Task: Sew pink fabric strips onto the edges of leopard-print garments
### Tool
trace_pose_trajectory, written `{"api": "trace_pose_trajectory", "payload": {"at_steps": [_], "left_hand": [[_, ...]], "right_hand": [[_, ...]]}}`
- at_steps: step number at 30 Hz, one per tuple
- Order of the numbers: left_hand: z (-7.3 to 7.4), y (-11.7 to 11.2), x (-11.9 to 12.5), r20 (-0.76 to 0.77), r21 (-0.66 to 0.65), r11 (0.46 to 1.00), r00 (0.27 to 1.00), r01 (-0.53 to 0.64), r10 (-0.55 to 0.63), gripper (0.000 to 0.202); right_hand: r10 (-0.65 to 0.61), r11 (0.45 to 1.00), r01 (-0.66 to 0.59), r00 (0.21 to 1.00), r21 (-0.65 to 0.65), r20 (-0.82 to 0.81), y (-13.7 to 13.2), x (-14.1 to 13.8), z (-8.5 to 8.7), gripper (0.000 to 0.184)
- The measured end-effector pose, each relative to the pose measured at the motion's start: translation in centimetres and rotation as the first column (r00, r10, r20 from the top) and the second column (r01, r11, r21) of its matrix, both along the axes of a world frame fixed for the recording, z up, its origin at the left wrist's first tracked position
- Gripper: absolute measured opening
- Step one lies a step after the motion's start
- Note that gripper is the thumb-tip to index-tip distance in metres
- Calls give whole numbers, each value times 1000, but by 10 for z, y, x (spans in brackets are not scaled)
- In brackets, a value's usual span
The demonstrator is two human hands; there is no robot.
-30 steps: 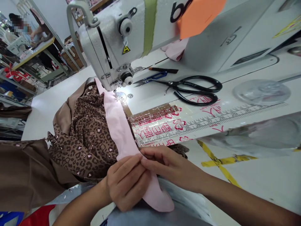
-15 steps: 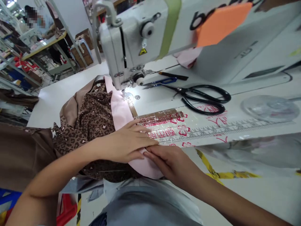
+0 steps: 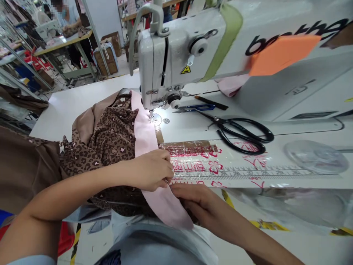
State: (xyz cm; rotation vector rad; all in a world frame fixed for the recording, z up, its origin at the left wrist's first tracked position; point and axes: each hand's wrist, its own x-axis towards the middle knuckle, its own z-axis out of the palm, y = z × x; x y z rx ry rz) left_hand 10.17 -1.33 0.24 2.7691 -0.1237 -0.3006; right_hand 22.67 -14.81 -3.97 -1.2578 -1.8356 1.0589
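Left of centre, fabric (image 3: 113, 132) is laid on the sewing table (image 3: 62, 99); at upper right a sewing machine (image 3: 176, 55) is set, with scissors (image 3: 216, 120) placed before it.

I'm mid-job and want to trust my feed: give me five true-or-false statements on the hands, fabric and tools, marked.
1. The pink strip reaches the presser foot. True.
2. The black-handled scissors lie on the table. True.
3. The left hand is holding those scissors. False: it is on the pink strip.
4. In view, leopard-print cloth lies left of the pink strip. True.
5. The orange sheet lies flat under the scissors. False: it is up against the sewing machine.
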Motion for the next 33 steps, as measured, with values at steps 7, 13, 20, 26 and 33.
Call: {"api": "trace_pose_trajectory", "payload": {"at_steps": [7, 13, 20, 26, 33], "left_hand": [[-3, 13, 1, 57, -166, 985, 998, 49, -40, 10], [-12, 14, 2, 48, -182, 980, 996, 76, -69, 13], [-6, 23, -16, 186, -94, 987, 971, -134, 149, 19], [-41, 65, -78, 335, 289, 480, 557, -828, 760, 60], [-51, 162, -32, 266, 431, 783, 892, -449, 365, 56]], "right_hand": [[-305, 669, -14, 906, 743, 292, 8, 9, -24, 21], [-220, 456, -192, 922, 869, 319, 25, 16, -17, 17], [-96, 531, -217, 945, 819, 313, 21, 16, -22, 19], [2, 626, -265, 941, 734, 338, 25, 17, -21, 23], [-9, 668, -261, 933, 697, 359, 29, 19, -17, 29]]}}
